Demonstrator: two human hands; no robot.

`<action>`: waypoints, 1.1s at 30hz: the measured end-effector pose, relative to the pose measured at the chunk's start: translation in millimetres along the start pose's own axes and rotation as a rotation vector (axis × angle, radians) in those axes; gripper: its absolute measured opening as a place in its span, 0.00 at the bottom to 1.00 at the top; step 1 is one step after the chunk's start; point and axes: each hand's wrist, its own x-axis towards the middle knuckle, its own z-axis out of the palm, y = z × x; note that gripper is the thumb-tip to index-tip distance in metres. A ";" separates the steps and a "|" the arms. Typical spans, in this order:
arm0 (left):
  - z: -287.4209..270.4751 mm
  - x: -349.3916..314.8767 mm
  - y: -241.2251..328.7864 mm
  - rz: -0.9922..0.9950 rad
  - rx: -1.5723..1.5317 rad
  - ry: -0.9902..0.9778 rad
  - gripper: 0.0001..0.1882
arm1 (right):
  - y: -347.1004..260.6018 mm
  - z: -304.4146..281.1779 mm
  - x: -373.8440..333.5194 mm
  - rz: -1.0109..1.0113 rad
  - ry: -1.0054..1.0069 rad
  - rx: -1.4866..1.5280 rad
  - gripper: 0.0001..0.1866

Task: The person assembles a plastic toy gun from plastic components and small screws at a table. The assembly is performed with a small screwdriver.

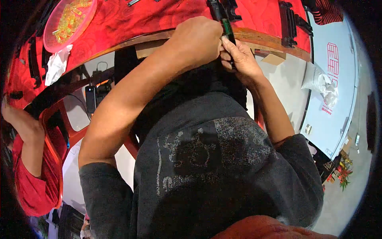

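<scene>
Both hands meet at the table's front edge over a long, narrow black part [227, 30] with a dark green section along it. The part slants from the red cloth toward my lap. My right hand [243, 63] grips its lower end, thumb laid along it and fingers curled behind. My left hand [201, 39] is closed beside the part's left side, its back turned up; its fingertips are hidden, so what they pinch cannot be made out. Close above the hands, another black plastic piece [232, 10] lies on the cloth.
A pink basket [47, 35] of small yellow, see-through pieces stands at the far left, near crumpled white tissue [58, 65]. More black parts [288, 24] lie to the right. A white board [332, 51] stands beyond. At left sits a person in a red shirt [38, 179].
</scene>
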 end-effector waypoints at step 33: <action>0.6 6.3 16.6 -0.089 0.007 -0.034 0.10 | 2.0 -1.4 -0.7 -0.018 0.007 0.039 0.14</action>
